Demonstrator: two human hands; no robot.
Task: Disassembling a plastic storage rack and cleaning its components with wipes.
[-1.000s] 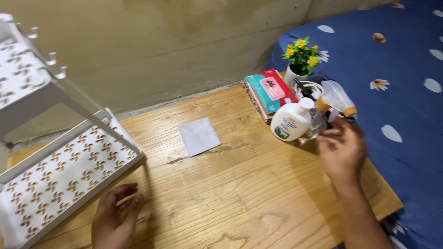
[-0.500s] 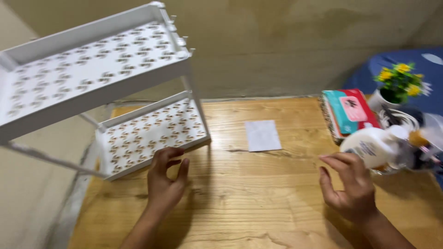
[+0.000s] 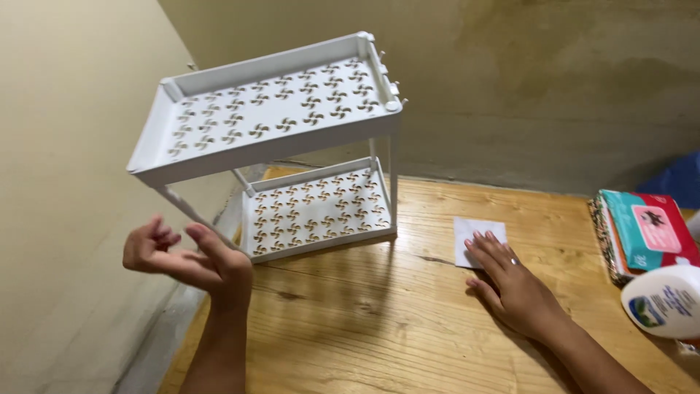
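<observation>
Head view: left hand (image 3: 191, 257) is raised off the table w/ fingers spread, holding nothing, just beside the front left leg of the white two-tier plastic rack (image 3: 284, 138) at the wooden table's (image 3: 394, 328) back left corner. Right hand (image 3: 510, 281) lies flat, fingers together, tips touching the white paper square (image 3: 470, 233). White lotion bottle (image 3: 665, 300) and teal-red wipes pack (image 3: 645, 230) sit at the far right.
</observation>
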